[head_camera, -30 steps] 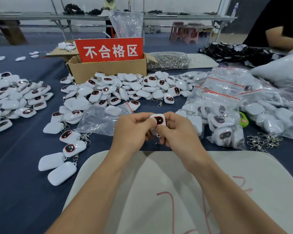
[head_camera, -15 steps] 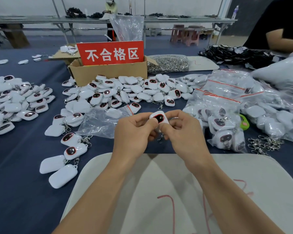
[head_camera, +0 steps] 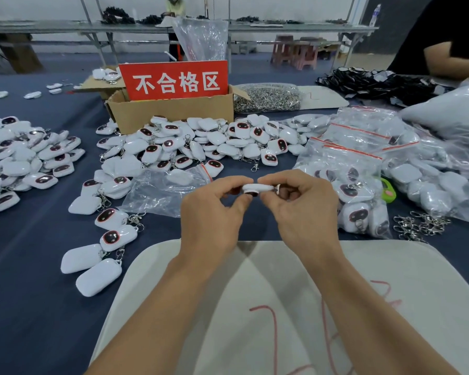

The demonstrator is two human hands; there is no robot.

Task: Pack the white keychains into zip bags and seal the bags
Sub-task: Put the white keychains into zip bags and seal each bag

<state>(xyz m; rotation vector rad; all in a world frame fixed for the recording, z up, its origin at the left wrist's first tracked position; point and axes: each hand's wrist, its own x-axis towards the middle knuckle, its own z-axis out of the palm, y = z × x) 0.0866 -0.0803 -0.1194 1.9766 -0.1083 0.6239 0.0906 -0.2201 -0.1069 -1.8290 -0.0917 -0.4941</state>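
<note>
The left hand (head_camera: pixel 210 213) pinches one end of a keychain (head_camera: pixel 257 188) between thumb and forefinger. The right hand (head_camera: pixel 306 209) pinches the other end, its other fingers curled. The keychain sits edge-on above the cloth (head_camera: pixel 38 266), its face turned down and mostly hidden, its clip lost behind the right fingers. An empty bag (head_camera: pixel 160 190) lies just beyond the left hand. Filled bags (head_camera: pixel 360 158) at right run off the frame.

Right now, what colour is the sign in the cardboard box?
The sign is red with white characters, clearest in the head view.
</note>
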